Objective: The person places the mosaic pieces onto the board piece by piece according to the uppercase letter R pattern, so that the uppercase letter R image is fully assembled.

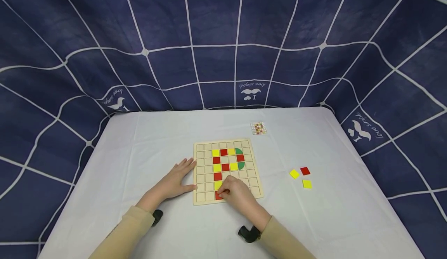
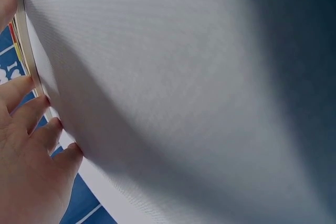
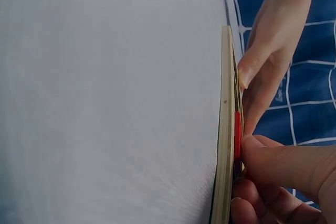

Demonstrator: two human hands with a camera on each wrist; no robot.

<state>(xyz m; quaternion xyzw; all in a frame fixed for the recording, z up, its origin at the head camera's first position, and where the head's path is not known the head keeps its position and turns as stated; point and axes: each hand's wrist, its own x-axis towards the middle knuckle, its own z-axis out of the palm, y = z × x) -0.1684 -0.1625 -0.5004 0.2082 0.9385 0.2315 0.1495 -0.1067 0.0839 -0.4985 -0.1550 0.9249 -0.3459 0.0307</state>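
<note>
A wooden grid board [image 1: 201, 179] lies on the table, carrying red, yellow and green pieces laid out in the shape of a letter P. My left hand [image 1: 177, 181] has its fingers spread, with fingertips and thumb at the board's left edge; the left wrist view shows those fingers [image 2: 50, 135] along the board's side. Over the lower middle of the board is my right hand [image 1: 239, 197], thumb and fingers curled together. It pinches a red square tile [image 3: 238, 135] at the bottom end of the column, partly hidden by the fingers. Just above it sits a yellow tile [image 1: 218, 185].
Right of the board lie two loose yellow tiles [image 1: 294, 174] and a loose red tile [image 1: 305, 171]. A small pattern card [image 1: 259, 128] lies behind the board. The white-covered table [image 1: 157, 131] meets a dark blue checked curtain [image 1: 216, 65] at the back.
</note>
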